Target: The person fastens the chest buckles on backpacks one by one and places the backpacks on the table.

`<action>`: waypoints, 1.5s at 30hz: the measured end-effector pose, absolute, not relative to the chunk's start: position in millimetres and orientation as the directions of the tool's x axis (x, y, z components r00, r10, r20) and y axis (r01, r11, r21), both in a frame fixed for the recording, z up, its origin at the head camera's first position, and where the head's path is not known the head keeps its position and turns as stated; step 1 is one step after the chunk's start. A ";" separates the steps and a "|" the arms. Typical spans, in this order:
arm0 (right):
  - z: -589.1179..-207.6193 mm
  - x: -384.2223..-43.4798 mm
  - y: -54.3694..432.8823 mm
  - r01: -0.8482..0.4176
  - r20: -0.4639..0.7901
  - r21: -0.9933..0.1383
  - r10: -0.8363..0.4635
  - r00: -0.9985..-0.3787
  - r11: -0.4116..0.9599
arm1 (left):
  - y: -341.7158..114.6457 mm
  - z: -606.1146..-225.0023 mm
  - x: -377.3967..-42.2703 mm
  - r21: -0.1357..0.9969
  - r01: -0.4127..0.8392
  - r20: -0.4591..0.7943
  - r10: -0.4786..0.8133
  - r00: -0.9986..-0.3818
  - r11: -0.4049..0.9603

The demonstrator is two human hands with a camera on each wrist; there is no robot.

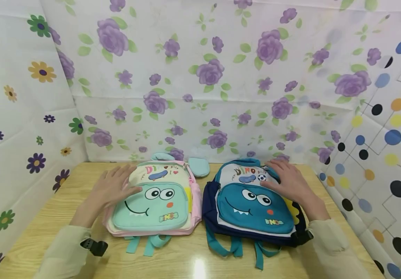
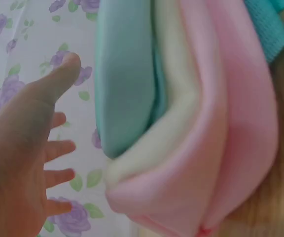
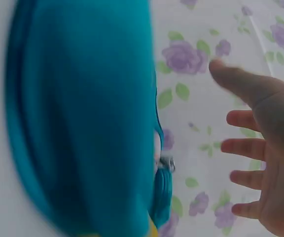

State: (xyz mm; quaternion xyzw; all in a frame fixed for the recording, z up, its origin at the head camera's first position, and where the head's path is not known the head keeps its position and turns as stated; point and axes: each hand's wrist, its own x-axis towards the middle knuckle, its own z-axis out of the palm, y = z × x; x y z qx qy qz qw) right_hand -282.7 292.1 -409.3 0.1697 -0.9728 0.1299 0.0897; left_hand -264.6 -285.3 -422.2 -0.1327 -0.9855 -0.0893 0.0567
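Observation:
Two children's backpacks with cartoon dinosaur faces lie side by side on the table. The left one is a mint-and-pink backpack [image 1: 151, 205]; the right one is a teal-and-navy backpack [image 1: 252, 207]. Over the upper left side of the mint backpack hovers my left hand [image 1: 111, 188], its fingers spread and straight. My right hand [image 1: 289, 182] is held likewise by the upper right side of the teal backpack. In both wrist views the palms hold nothing, and a gap shows between the fingers and the bags. Whether either hand touches fabric elsewhere is unclear.
A wooden table [image 1: 186, 263] bears both bags, their straps trailing toward its front edge. A light blue flap [image 1: 199, 167] sticks out behind the mint backpack. Behind the table hangs a rose-patterned curtain [image 1: 193, 116], with patterned sheets at either side.

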 end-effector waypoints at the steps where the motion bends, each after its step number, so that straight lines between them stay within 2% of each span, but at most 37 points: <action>1: -409.4 -282.4 290.2 -0.373 0.243 -0.226 -0.318 -0.916 0.900 | -285.9 -423.1 -264.0 0.182 0.272 0.138 0.249 -0.959 0.945; 5: -409.5 -281.5 279.1 -0.418 0.293 -0.255 -0.342 -0.893 0.872 | -290.0 -425.7 -261.0 0.248 0.271 0.174 0.233 -0.957 0.930; 10: -407.9 -276.7 261.5 -0.415 0.285 -0.314 -0.332 -0.899 0.854 | -296.1 -428.2 -257.5 0.300 0.280 0.211 0.223 -0.952 0.912; 17: -402.2 -271.4 233.5 -0.493 0.303 -0.360 -0.401 -0.865 0.792 | -304.6 -433.8 -246.1 0.365 0.258 0.186 0.201 -0.962 0.895; 32: -401.1 -268.8 185.8 -0.582 0.353 -0.410 -0.466 -0.811 0.702 | -313.3 -439.1 -241.3 0.401 0.180 0.114 0.146 -0.983 0.898; 45: -400.4 -267.7 141.3 -0.600 0.310 -0.411 -0.513 -0.800 0.687 | -318.4 -439.8 -235.5 0.453 0.132 0.081 0.106 -0.991 0.882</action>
